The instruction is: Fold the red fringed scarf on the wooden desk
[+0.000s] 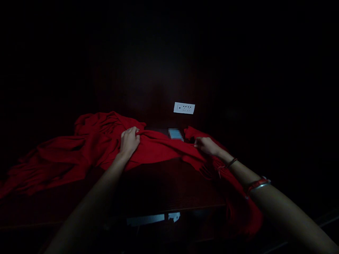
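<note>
A long red fringed scarf (159,150) lies rumpled across a dark wooden surface. Its bulk is heaped in folds on the left, and another part hangs over the front edge on the right. My left hand (130,139) is closed on the cloth near the middle, gripping its upper edge. Farther right, my right hand (206,145) pinches the scarf close to its fringe. Between the two hands the fabric stretches in a fairly straight band. Bracelets circle my right wrist and forearm.
A white socket plate (184,108) is fixed on the dark back panel. Behind the scarf lies a pale blue blurred rectangle (175,134). The dark tabletop (159,187) ends at a front edge, with pale objects (145,219) below it. The surroundings are very dark.
</note>
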`<state>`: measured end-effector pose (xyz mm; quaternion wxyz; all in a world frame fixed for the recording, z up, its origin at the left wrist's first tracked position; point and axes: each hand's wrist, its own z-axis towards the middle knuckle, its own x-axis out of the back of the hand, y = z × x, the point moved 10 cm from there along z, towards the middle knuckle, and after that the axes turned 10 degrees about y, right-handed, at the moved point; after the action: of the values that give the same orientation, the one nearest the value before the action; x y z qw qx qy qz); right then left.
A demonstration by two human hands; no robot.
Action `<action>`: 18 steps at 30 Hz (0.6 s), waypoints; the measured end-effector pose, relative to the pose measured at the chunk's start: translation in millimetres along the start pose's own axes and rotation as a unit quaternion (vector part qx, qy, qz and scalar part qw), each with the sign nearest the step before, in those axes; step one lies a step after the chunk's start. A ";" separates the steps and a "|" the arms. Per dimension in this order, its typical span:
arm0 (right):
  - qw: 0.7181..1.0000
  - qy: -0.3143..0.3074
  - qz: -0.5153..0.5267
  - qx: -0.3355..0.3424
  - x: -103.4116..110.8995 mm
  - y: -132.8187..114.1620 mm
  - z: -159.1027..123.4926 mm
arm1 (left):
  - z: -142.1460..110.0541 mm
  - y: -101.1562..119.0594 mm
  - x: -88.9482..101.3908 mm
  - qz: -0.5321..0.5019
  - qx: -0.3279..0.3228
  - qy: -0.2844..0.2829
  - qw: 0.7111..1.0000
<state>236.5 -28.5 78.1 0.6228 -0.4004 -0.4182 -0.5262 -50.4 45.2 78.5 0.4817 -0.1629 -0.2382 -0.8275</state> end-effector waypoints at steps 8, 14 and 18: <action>0.991 0.092 -0.051 -0.084 37.0 45.5 6.4 | -0.9 13.5 -2.8 -0.088 -0.036 -0.021 0.995; 0.992 -0.125 0.007 0.025 -18.4 8.5 -4.4 | -2.8 29.2 2.2 -0.124 -0.069 -0.029 0.990; 0.994 -0.049 0.029 0.093 -22.5 -37.0 4.1 | -3.7 35.8 2.6 -0.103 -0.086 -0.028 0.991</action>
<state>197.3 -22.0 60.4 0.6513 -0.3782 -0.4831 -0.4465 -20.5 26.1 85.2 0.3710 -0.2010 -0.1948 -0.8854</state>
